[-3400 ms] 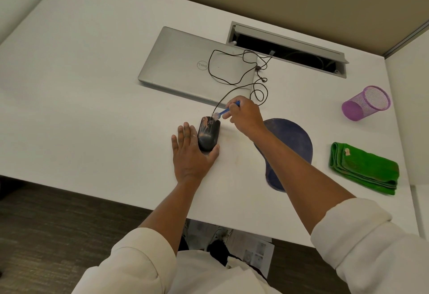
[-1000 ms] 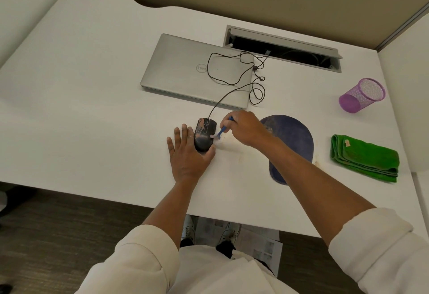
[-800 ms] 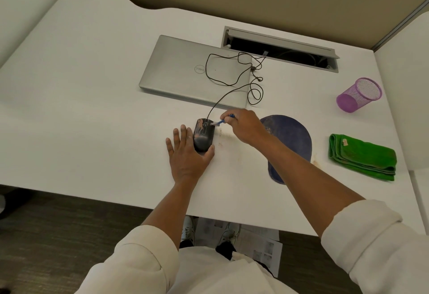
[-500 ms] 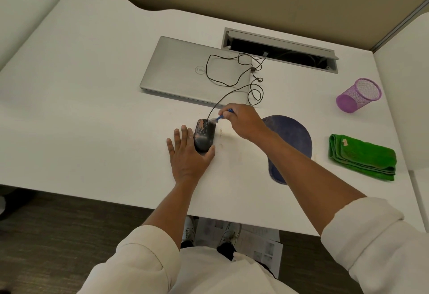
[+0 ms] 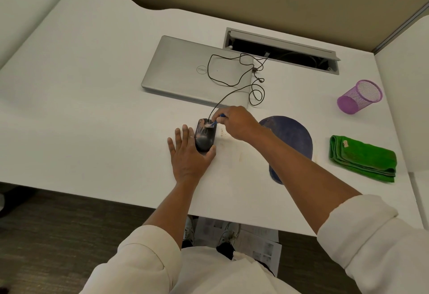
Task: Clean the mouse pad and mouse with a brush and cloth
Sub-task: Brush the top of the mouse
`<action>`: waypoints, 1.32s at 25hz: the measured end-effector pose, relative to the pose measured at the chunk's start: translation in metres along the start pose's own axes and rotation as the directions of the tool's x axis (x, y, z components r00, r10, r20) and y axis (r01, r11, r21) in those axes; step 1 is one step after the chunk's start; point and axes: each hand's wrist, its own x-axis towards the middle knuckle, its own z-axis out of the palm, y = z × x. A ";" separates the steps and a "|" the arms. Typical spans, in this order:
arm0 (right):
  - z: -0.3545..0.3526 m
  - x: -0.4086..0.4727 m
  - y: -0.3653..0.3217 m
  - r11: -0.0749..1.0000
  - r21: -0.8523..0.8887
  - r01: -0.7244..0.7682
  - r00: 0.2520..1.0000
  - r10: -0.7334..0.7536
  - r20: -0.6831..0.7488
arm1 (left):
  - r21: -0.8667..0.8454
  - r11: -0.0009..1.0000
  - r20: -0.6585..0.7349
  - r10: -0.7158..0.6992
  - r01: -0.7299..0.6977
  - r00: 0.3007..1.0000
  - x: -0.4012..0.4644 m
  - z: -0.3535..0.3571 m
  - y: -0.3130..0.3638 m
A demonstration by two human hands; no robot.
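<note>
A black wired mouse [image 5: 204,137] with pale smears on its top lies on the white desk [image 5: 92,112]. My left hand [image 5: 189,154] lies flat on the desk, fingers straight, with the thumb against the mouse's near right side. My right hand [image 5: 236,121] grips a small blue-handled brush [image 5: 216,120] whose bristles touch the front part of the mouse. The dark blue mouse pad [image 5: 290,138] lies to the right, partly under my right forearm. A folded green cloth [image 5: 362,157] lies further right.
A shut silver laptop [image 5: 185,73] lies behind the mouse, with the mouse's cable [image 5: 232,73] looped over it. A cable slot [image 5: 281,51] is open at the desk's back. A purple mesh cup [image 5: 358,96] lies tipped at the right. Some crumbs sit right of the mouse.
The brush has moved back and forth over the mouse, from its middle to its front part. My left hand has stayed beside the mouse.
</note>
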 end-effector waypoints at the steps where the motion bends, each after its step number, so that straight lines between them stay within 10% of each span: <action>1: 0.001 -0.003 0.000 1.000 -0.026 -0.003 0.998 0.004 0.056 | -0.004 1.000 -0.004 -0.001 0.001 1.000 0.000 0.000 0.000; 9: 0.000 -0.017 0.013 0.998 0.062 0.008 0.992 -0.016 0.128 | -0.019 1.000 -0.019 0.003 -0.004 1.000 -0.002 0.000 0.000; 21: 0.007 -0.018 0.024 0.986 0.151 -0.069 0.971 0.101 -0.219 | 0.004 1.000 0.014 0.000 0.000 1.000 0.000 -0.002 0.001; 26: 0.009 -0.020 0.011 0.989 0.134 -0.055 0.998 0.052 0.027 | -0.008 1.000 0.004 0.001 -0.001 1.000 -0.002 -0.003 0.002; 33: 0.001 -0.021 0.017 0.976 0.191 -0.102 0.992 0.114 -0.048 | -0.003 1.000 0.014 0.002 -0.002 1.000 -0.001 -0.004 0.001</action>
